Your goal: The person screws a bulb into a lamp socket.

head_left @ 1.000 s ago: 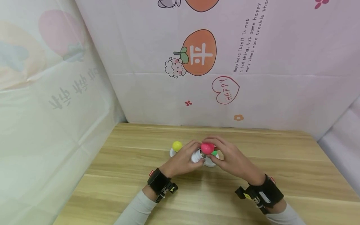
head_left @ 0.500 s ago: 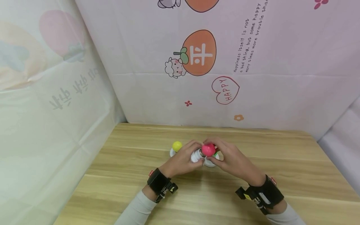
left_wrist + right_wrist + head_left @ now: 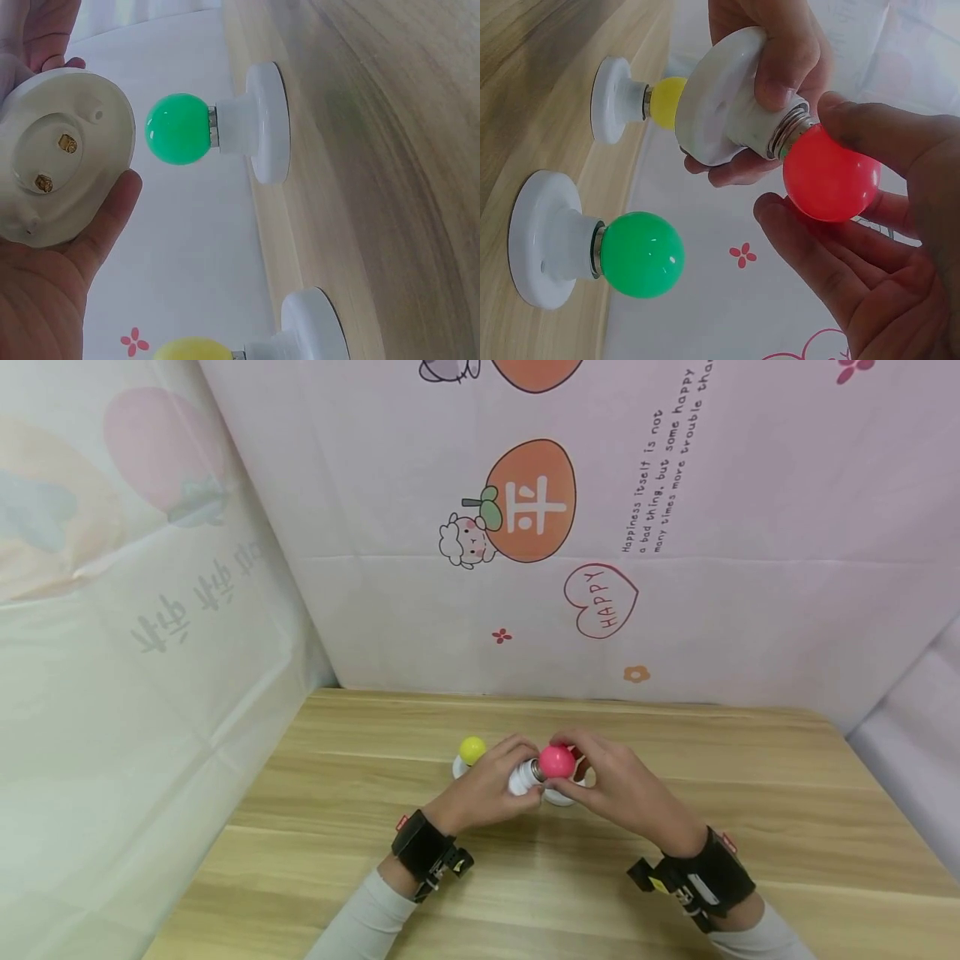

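Note:
My left hand (image 3: 487,785) grips a white lamp socket (image 3: 727,105), lifted off the wooden table (image 3: 750,827); its flat underside (image 3: 56,154) with two brass screws shows in the left wrist view. A red bulb (image 3: 557,762) (image 3: 829,174) sits in the socket's metal thread. My right hand (image 3: 615,785) holds the bulb, fingertips curled around its globe. A green bulb (image 3: 641,255) (image 3: 178,129) stands in its own white socket on the table just behind my hands. A yellow bulb (image 3: 472,748) (image 3: 666,101) in a third socket stands to the left.
A printed cloth backdrop (image 3: 600,527) rises right behind the table's far edge, and a pale sheet (image 3: 150,610) closes off the left side. Bare wooden tabletop stretches in front of my hands and to the right.
The red bulb has shifted slightly right and up with small moves of my right fingers around it. My left hand keeps the socket in the same place.

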Demonstrator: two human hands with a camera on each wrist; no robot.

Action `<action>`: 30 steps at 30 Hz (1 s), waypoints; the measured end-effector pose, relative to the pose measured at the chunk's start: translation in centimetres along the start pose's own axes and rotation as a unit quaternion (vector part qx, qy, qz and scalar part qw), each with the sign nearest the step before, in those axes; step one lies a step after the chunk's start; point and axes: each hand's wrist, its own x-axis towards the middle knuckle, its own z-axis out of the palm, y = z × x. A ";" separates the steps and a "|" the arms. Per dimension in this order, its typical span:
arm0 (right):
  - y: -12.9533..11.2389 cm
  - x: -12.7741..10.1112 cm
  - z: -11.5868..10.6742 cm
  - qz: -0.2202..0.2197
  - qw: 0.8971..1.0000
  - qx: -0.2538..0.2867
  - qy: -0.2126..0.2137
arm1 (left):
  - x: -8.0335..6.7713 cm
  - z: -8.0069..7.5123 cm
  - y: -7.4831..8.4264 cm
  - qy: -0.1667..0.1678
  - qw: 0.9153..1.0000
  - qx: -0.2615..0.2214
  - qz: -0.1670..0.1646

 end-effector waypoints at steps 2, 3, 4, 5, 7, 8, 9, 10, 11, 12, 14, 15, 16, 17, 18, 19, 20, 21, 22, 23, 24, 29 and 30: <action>0.0 0.0 0.0 0.000 1.000 0.000 0.002 | 0.0 0.0 0.1 0.000 1.000 0.004 0.000; 0.0 0.0 0.0 -0.001 1.000 -0.001 0.003 | 0.0 0.0 0.1 0.001 1.000 0.006 0.001; 0.0 0.0 0.0 0.000 1.000 -0.002 0.004 | 0.0 0.0 0.1 0.001 1.000 0.010 0.002; 0.0 0.1 0.0 0.001 1.000 -0.004 0.004 | 0.0 -0.1 0.2 0.002 1.000 0.014 0.004; 0.0 0.1 0.0 0.003 1.000 -0.008 0.005 | 0.0 -0.1 0.3 0.001 1.000 0.021 0.008; 0.0 0.0 0.0 0.007 1.000 -0.010 0.003 | 0.0 -0.1 0.4 0.000 1.000 0.026 0.010; 0.0 0.0 0.0 0.011 1.000 -0.012 0.002 | 0.0 -0.1 0.4 0.000 0.999 0.029 0.012; -0.1 0.0 0.0 0.016 1.000 -0.014 -0.001 | 0.0 -0.1 0.4 -0.001 0.999 0.032 0.014; -0.1 0.0 0.0 0.021 1.000 -0.017 -0.003 | -0.1 -0.1 0.4 -0.001 0.999 0.034 0.016; -0.1 -0.1 -0.1 0.027 0.999 -0.019 -0.004 | -0.1 -0.1 0.5 -0.002 0.999 0.035 0.017; -0.1 -0.1 0.0 0.038 0.999 -0.021 -0.008 | -0.1 -0.1 0.4 -0.003 0.999 0.039 0.019; -0.1 -0.1 0.0 0.041 0.999 -0.022 -0.009 | -0.1 -0.1 0.4 -0.004 0.999 0.040 0.019; -0.1 -0.2 0.0 0.045 0.999 -0.023 -0.010 | -0.1 -0.1 0.4 -0.004 0.999 0.041 0.019; -0.1 -0.2 0.0 0.048 0.998 -0.025 -0.010 | -0.1 0.0 0.4 -0.004 0.999 0.043 0.019; -0.1 -0.2 0.1 0.049 0.998 -0.025 -0.011 | -0.1 0.0 0.3 -0.004 0.999 0.044 0.019; -0.1 -0.2 0.1 0.050 0.998 -0.027 -0.011 | -0.1 0.0 0.3 -0.005 0.999 0.045 0.018; -0.1 -0.2 0.2 0.050 0.998 -0.030 -0.011 | -0.1 0.0 0.3 -0.005 0.999 0.046 0.018; -0.1 -0.2 0.2 0.051 0.998 -0.033 -0.010 | -0.1 0.0 0.3 -0.005 0.999 0.046 0.017; -0.1 -0.2 0.3 0.050 0.998 -0.036 -0.008 | -0.1 0.0 0.3 -0.006 0.999 0.047 0.016; -0.1 -0.1 0.3 0.048 0.998 -0.036 -0.007 | -0.1 0.0 0.3 -0.006 0.999 0.047 0.015; -0.2 -0.1 0.3 0.044 0.998 -0.037 -0.004 | -0.1 0.0 0.3 -0.006 0.999 0.048 0.015; -0.4 0.0 0.4 0.005 0.999 -0.032 -0.001 | -0.1 0.0 0.2 -0.006 0.999 0.049 0.014; -0.4 0.1 0.4 -0.005 1.000 -0.031 0.000 | -0.1 0.0 0.2 -0.006 0.999 0.047 0.014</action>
